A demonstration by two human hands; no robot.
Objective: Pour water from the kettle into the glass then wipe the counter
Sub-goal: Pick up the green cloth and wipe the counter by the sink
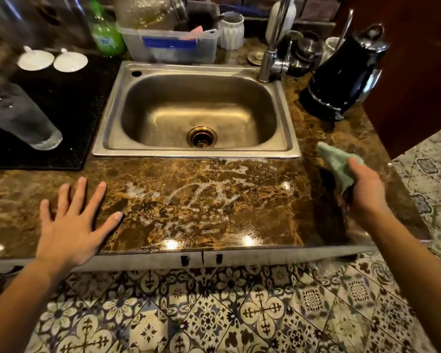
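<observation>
— left hand (70, 225)?
— flat over the brown marble counter (214, 200), near its front edge, left of the sink (196, 110). fingers spread wide apart, gripping nothing.
— right hand (367, 189)?
— raised over the right end of the counter, fingers closed on a green cloth (339, 164). bunched in the fist, one corner poking up toward the sink's front right corner. couldn't tell whether the cloth touched the stone.
— counter surface?
— streaked with white foamy smears in front of the sink, between the two hands. wet shine and bright light spots near the front edge.
— glass (18, 118)?
— far left, on a black mat (69, 110), well apart from the kettle. looked tilted by the wide lens. clear, with water inside; level hard to read.
— kettle (346, 72)?
— black, shiny, with a silver lid, back right of the sink, on the counter just beside the tap (273, 54). untouched by either hand.
— behind the sink?
— clear plastic tub (171, 44), green bottle (107, 34) to its left, white ribbed cup (231, 30) to its right. two round white discs (52, 59) at the back of the mat.
— sink itself?
— steel, with a brass-coloured drain (201, 136).
— below the counter?
— patterned floor tiles (214, 314).
</observation>
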